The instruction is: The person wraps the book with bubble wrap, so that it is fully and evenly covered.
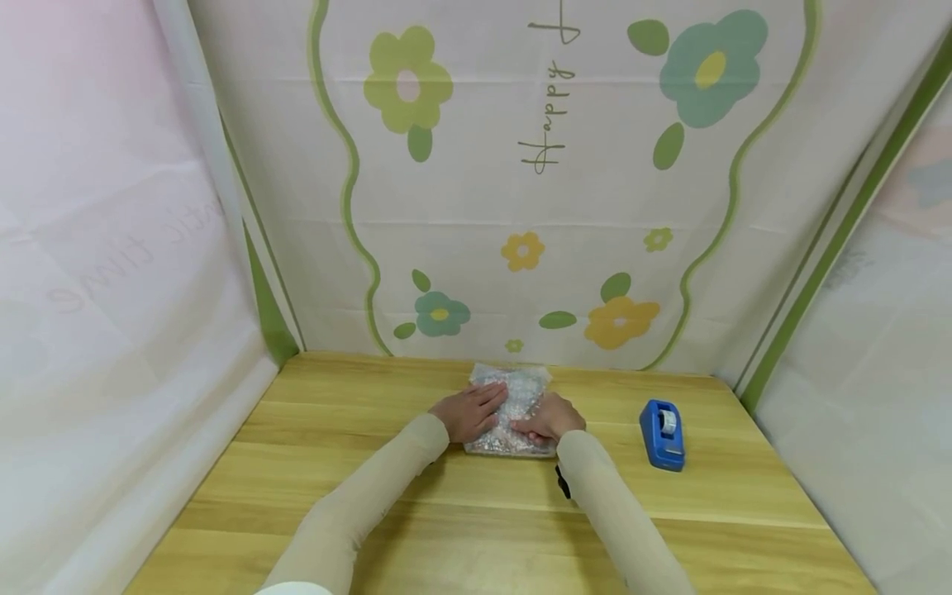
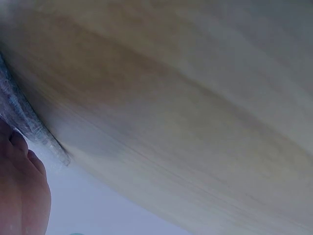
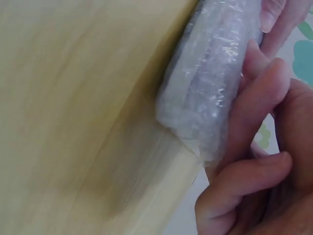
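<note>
A flat packet in clear bubble wrap (image 1: 513, 405) lies on the wooden table, near its back edge. My left hand (image 1: 472, 413) rests on the packet's left part, its straight fingers spread over the wrap. From the other side my right hand (image 1: 556, 415) presses one extended digit onto the packet, and its other fingers are bent. The right wrist view shows these bent fingers (image 3: 259, 98) along the edge of the bubble wrap (image 3: 205, 83). In the left wrist view only part of the left hand (image 2: 22, 191) and a strip of wrap (image 2: 29, 115) show. What the wrap encloses cannot be made out.
A blue tape dispenser (image 1: 662, 435) with a roll of clear tape stands to the right on the wooden table (image 1: 357, 413). A flower-printed cloth (image 1: 461, 182) hangs right behind the table, and more cloth hangs at both sides.
</note>
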Tool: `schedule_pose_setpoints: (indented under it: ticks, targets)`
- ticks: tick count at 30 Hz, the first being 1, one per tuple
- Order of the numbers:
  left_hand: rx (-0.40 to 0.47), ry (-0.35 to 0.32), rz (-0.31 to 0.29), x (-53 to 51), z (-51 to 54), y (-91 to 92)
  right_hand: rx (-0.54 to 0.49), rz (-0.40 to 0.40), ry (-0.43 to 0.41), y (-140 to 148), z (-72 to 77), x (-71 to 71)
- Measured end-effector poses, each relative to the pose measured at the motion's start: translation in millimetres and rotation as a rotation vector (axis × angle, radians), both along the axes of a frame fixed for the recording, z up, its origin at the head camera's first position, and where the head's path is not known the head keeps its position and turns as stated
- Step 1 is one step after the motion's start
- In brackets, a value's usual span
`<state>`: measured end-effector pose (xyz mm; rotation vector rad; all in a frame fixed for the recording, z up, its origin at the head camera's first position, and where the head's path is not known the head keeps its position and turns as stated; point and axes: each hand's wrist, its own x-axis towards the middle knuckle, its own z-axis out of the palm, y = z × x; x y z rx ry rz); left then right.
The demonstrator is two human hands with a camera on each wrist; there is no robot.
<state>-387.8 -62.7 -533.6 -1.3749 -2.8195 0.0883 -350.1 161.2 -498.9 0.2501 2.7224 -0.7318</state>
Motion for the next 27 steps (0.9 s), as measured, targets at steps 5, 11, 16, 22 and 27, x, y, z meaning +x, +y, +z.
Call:
schedule_pose_setpoints:
  ticks: [5, 11, 16, 22, 27]
  targets:
    - [0.022, 0.008, -0.017, -0.3, -0.3, 1.3, 0.054, 0.056, 0.021, 5, -2.3, 1.6]
    - [0.031, 0.008, -0.024, 0.3, 0.4, 1.3, -0.040, 0.234, 0.068, 8, 9.5, 17.0]
    - [0.014, 0.026, -0.016, -1.2, -1.6, -1.0, -0.077, 0.458, 0.217, 14, 19.3, 24.0]
    - [0.008, 0.017, -0.001, -0.5, -2.0, -1.8, 0.120, 0.665, 0.285, 22, 14.1, 29.7]
    - [-0.006, 0.025, 0.004, 0.4, -1.9, -0.2, 0.274, 0.790, 0.284, 21, 3.7, 36.7]
